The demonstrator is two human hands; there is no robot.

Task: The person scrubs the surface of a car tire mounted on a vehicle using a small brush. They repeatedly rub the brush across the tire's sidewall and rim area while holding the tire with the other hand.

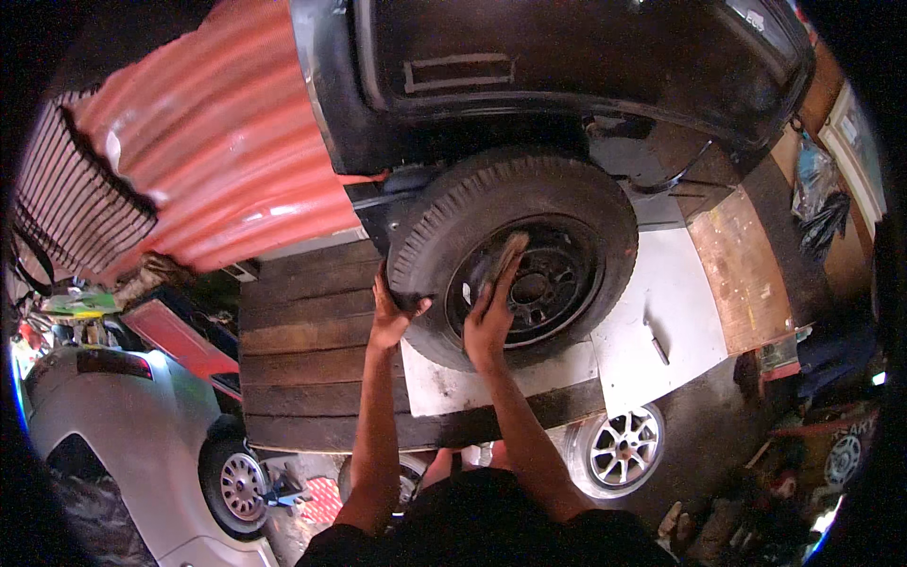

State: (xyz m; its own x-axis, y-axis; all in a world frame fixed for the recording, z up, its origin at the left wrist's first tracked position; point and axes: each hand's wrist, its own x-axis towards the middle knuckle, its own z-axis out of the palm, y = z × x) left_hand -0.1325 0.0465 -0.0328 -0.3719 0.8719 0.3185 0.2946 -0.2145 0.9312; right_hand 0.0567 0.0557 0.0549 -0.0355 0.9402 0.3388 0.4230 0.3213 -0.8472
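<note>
In front of me a black tyre on a dark steel wheel rim leans tilted, its lower part over white sheets on a plank table. My left hand lies against the tyre's left side, fingers stretched along the tread and thumb apart. Over the left part of the rim is my right hand, closed around a slim tan-ended thing that looks like a brush. Its grip end is hidden by my fingers. A black vehicle body panel hangs directly above the tyre.
The plank table bears white sheets with a small dark pen-like tool on them. Below its front edge lies a white spoked wheel. A silver car stands lower left; a red corrugated sheet rises behind.
</note>
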